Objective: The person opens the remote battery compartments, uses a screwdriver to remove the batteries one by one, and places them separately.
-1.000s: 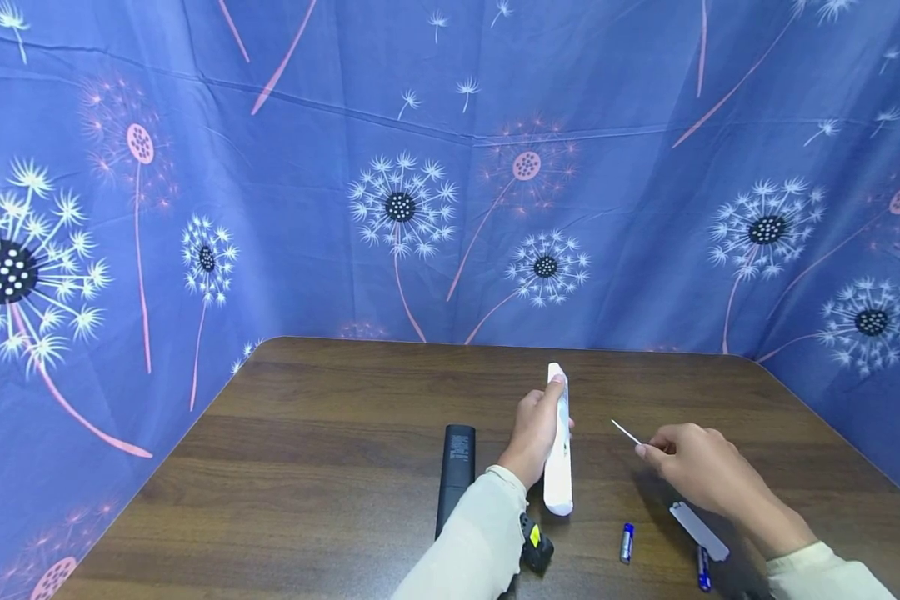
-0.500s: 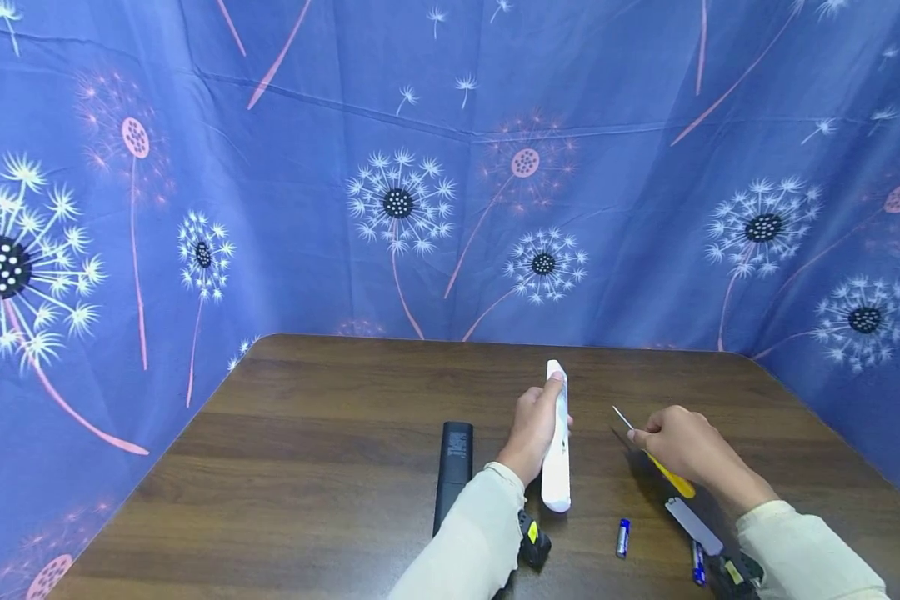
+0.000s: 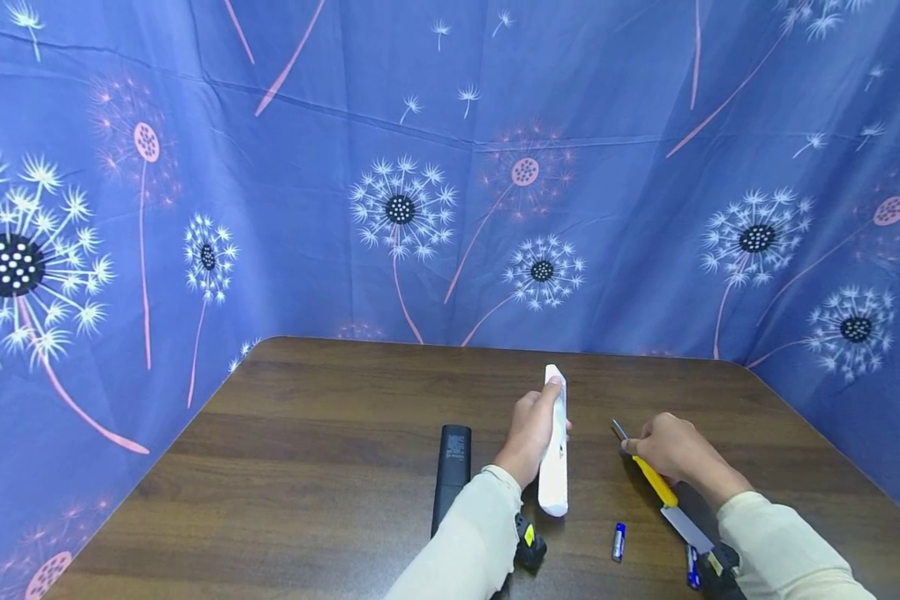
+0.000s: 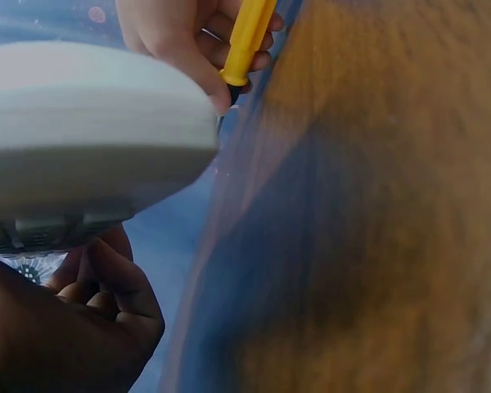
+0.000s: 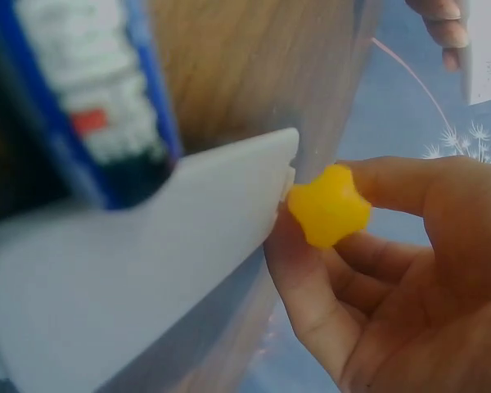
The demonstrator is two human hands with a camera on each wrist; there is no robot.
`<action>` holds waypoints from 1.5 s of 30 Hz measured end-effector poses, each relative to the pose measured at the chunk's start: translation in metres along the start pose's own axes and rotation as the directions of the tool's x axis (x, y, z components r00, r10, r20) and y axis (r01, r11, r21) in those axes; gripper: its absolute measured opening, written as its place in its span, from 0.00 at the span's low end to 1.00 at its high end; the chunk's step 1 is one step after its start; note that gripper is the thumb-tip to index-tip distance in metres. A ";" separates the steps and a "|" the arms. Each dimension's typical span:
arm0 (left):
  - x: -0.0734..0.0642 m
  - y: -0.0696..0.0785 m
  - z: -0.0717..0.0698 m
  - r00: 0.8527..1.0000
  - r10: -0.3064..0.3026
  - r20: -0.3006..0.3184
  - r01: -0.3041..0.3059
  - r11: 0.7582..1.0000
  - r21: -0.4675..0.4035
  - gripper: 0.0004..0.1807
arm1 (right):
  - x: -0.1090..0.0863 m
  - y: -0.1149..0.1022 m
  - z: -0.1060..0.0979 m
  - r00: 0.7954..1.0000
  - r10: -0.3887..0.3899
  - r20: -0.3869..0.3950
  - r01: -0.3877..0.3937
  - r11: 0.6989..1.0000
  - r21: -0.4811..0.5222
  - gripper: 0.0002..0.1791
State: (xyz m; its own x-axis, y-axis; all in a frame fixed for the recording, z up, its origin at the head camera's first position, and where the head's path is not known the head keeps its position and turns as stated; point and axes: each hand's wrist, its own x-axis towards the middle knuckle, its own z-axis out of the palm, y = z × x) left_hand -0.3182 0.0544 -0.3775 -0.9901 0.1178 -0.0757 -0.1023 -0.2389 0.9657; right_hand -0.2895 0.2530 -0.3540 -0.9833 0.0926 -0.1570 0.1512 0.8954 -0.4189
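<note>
My left hand [image 3: 527, 435] grips a long white remote control [image 3: 553, 479] above the table, its narrow side facing up. To the right, my right hand [image 3: 678, 454] pinches a screwdriver [image 3: 656, 482] with a yellow handle and thin metal shaft, apart from the remote. In the right wrist view the handle's end [image 5: 329, 206] points at the camera. Beneath that hand lies a pale battery cover [image 3: 686, 529], partly over a blue battery [image 3: 692, 568]. Another blue battery [image 3: 618, 542] lies between the arms. The left wrist view shows the remote's rounded end [image 4: 90, 115] close up.
A black remote control [image 3: 452, 471] lies left of my left forearm, partly hidden by the sleeve. Black wrist devices [image 3: 528, 543] show at both cuffs. Behind the brown wooden table [image 3: 307, 467] hangs a blue cloth [image 3: 450, 208] with a dandelion print.
My right hand has shifted a little to the left and turned, so the screwdriver's yellow handle now shows. The left hand holds the white remote control nearly still.
</note>
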 end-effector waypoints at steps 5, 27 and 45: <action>0.001 0.003 -0.005 1.000 0.000 -0.007 0.000 1.000 0.004 0.26 | 0.007 -0.007 0.000 1.000 -0.001 0.012 0.001 1.000 -0.009 0.17; 0.003 0.013 -0.027 0.998 0.014 -0.059 -0.014 1.000 0.007 0.30 | 0.023 -0.030 0.010 0.997 -0.072 0.002 0.072 0.995 -0.068 0.19; 0.008 0.033 -0.049 0.990 0.038 -0.137 -0.031 0.998 0.052 0.31 | 0.006 -0.075 0.002 0.877 -0.410 -0.251 0.394 0.912 -0.115 0.17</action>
State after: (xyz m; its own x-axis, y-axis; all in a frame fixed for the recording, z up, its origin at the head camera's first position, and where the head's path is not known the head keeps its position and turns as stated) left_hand -0.3346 0.0003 -0.3586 -0.9971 -0.0244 -0.0720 -0.0660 -0.1918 0.9792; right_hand -0.3060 0.1858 -0.3254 -0.9497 -0.1768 0.2586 -0.2611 0.9029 -0.3414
